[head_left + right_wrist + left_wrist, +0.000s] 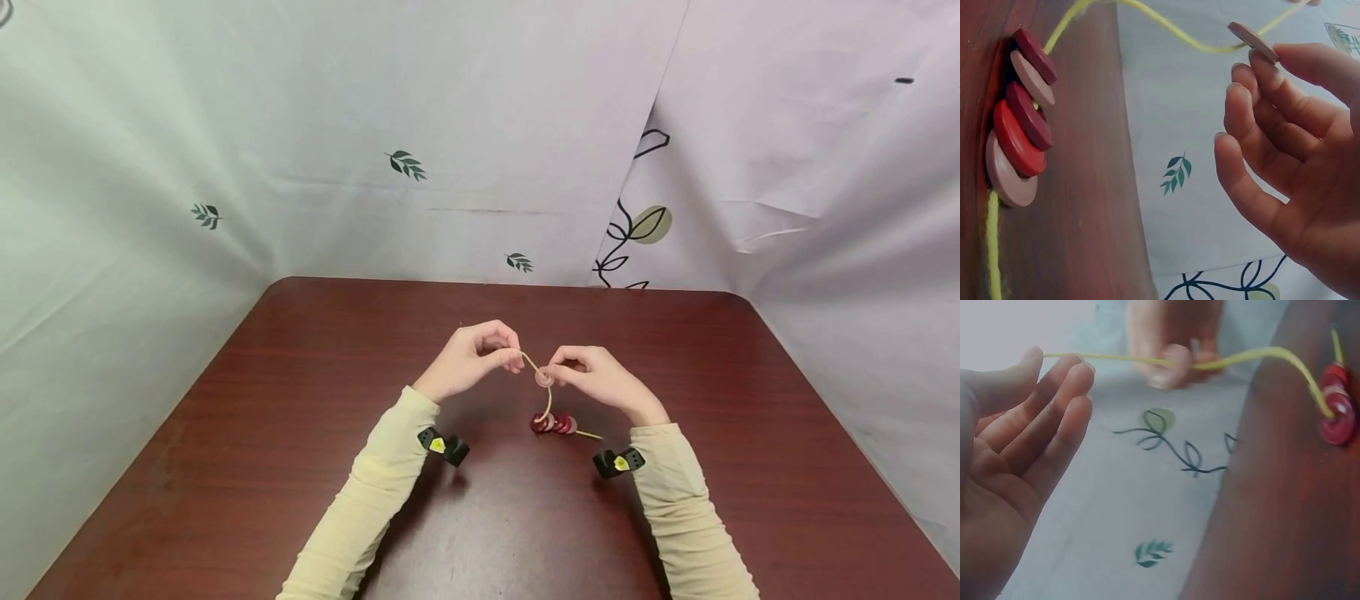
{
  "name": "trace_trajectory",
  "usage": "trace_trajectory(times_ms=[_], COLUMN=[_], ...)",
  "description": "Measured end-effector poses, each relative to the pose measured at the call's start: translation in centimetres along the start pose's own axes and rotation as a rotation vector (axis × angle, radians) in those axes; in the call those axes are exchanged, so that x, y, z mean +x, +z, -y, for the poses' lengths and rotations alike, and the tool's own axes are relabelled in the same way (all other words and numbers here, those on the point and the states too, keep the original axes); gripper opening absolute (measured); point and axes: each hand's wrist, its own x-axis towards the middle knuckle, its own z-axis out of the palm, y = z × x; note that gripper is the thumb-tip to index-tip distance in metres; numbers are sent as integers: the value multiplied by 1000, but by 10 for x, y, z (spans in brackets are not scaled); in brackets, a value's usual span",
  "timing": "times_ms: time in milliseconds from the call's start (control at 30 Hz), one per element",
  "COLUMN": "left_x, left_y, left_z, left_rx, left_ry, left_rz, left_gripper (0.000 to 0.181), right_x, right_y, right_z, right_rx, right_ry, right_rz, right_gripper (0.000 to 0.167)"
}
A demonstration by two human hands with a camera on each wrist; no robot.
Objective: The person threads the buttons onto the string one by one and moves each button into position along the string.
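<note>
A yellow string [1254, 356] runs between the two hands and down to the table. My left hand [477, 358] pinches its upper end between thumb and fingers. With thumb and index finger, my right hand [598, 377] pinches a pale pink button [1252, 41], and the string passes through it. Below, several buttons in dark red, red and pale pink [1019, 134] sit threaded in a row on the string, resting on the table. The string's other end [589, 435] sticks out to the right of that row.
The dark reddish-brown table [300, 467] has rounded back corners. A pale cloth [465, 100] with leaf prints hangs behind it and along both sides. Small black devices [453, 450] are strapped to both wrists, close above the tabletop.
</note>
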Motion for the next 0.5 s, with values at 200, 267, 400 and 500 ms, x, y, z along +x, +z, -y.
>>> trace_trajectory(times_ms=[200, 267, 400, 500], left_x=[-2, -3, -5, -7], left_y=[-8, -11, -19, -27], left_z=[-11, -14, -17, -19], left_rx=[5, 6, -2, 0], left_ry=[11, 6, 11, 22], left_rz=[-36, -42, -37, -28], left_gripper=[6, 6, 7, 6], right_x=[0, 0, 2, 3], right_y=[2, 3, 6, 9], right_z=[-6, -8, -11, -12], right_rx=[-99, -130, -169, -189], right_ry=[-1, -12, -41, -56], right_rz=[72, 100, 165, 208], right_gripper=[13, 13, 13, 13])
